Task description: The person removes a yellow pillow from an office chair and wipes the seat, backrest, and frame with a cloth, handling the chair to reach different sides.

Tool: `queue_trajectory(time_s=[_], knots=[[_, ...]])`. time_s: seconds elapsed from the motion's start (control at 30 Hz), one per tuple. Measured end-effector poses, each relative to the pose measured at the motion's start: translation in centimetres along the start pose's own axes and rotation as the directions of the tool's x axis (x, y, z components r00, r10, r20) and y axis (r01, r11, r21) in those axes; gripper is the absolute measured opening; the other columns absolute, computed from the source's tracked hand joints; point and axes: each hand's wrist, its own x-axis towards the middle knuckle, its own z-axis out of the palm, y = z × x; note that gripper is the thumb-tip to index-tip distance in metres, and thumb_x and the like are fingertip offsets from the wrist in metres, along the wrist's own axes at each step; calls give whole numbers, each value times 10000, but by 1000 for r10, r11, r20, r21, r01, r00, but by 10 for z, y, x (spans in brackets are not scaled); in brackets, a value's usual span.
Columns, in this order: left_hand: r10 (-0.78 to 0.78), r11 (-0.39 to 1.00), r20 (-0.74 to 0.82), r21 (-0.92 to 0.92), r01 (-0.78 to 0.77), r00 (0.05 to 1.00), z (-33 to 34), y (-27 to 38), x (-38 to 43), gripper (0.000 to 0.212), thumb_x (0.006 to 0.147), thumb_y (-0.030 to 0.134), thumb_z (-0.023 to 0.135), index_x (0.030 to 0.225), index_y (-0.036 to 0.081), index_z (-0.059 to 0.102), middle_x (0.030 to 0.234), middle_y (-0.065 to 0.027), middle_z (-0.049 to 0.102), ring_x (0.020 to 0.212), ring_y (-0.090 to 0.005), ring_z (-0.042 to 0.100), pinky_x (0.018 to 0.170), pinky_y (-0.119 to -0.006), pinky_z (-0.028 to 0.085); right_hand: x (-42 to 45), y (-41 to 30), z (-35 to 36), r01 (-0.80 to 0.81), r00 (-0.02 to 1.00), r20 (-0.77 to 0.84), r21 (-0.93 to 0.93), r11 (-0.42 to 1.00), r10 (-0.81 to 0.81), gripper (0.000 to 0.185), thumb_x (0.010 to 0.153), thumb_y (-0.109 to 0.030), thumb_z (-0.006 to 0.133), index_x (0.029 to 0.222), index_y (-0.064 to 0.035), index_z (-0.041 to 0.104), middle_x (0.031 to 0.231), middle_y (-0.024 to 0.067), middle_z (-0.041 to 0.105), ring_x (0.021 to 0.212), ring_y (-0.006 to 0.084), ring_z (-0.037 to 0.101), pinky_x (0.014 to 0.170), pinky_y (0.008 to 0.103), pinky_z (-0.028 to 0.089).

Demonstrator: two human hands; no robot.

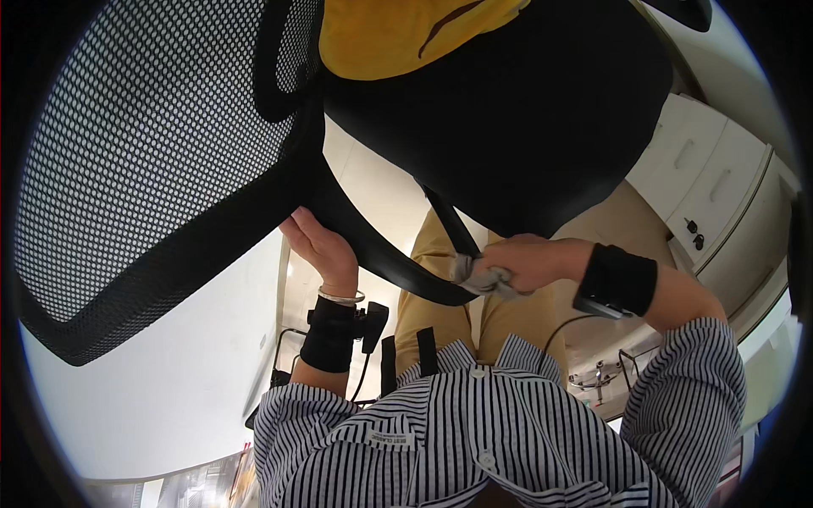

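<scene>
A black office chair with a mesh backrest [159,159] and a dark seat [508,127] fills the upper view. My left hand [322,251] lies against the lower side of the backrest frame, beside the curved black armrest [394,260]; its fingertips are partly hidden behind the frame. A crumpled grey cloth [486,279] is in my right hand [524,261], at the end of the armrest where it meets a thin black support bar. The fingers of that hand are curled over the cloth, which touches the armrest. Both wrists wear black bands with small devices.
A yellow cushion [406,38] lies on the seat. White drawers [705,159] with keys [695,233] in a lock stand at the right. A large white surface [171,394] is at the lower left. Thin cables run from the wrist devices towards my body.
</scene>
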Motion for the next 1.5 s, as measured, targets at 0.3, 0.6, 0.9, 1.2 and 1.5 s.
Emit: queue_trajectory(time_s=[0.3, 0.6, 0.9, 1.2, 1.5], knots=[[-140, 988, -46, 61, 143, 989, -13, -21, -13, 391, 972, 251, 357, 1190, -62, 444, 1058, -113, 523, 936, -179, 469, 859, -266, 369, 8, 8, 11, -63, 971, -145, -923, 379, -191, 450, 714, -184, 661, 1151, -247, 568, 926, 82, 541, 892, 232, 545, 787, 385, 423], [-63, 997, -58, -58, 59, 996, 0, -23, -14, 291, 970, 182, 377, 1121, -51, 465, 878, -58, 507, 764, -127, 434, 706, -245, 383, 48, 14, 1, -74, 971, -169, -884, 461, -169, 349, 747, -130, 614, 1085, -59, 564, 703, 81, 597, 648, 214, 611, 585, 336, 495], [-59, 996, -115, -69, 51, 992, 2, -31, -21, 318, 967, 188, 377, 1162, -49, 456, 940, -59, 536, 807, -127, 472, 736, -240, 397, 14, 6, 20, -11, 989, -78, -892, 453, -130, 443, 754, -137, 606, 1183, -60, 525, 722, 97, 616, 604, 219, 613, 550, 312, 472], [-2, 994, -111, -106, -10, 994, 15, -13, -22, 235, 956, 148, 403, 1080, -41, 467, 766, -30, 497, 671, -111, 440, 619, -248, 387, 79, -7, -11, -90, 924, -135, -986, 140, -359, 322, 777, -99, 567, 1030, 99, 550, 679, 86, 613, 656, 194, 611, 596, 298, 450], [-5, 1000, -32, -7, 5, 999, 28, -8, -33, 284, 936, 117, 402, 1151, -61, 451, 1012, -152, 562, 899, -225, 524, 808, -309, 412, 117, 3, -19, -325, 943, -314, -798, 508, 110, 408, 785, -147, 544, 1129, 70, 515, 916, 148, 658, 809, 273, 648, 702, 354, 493]])
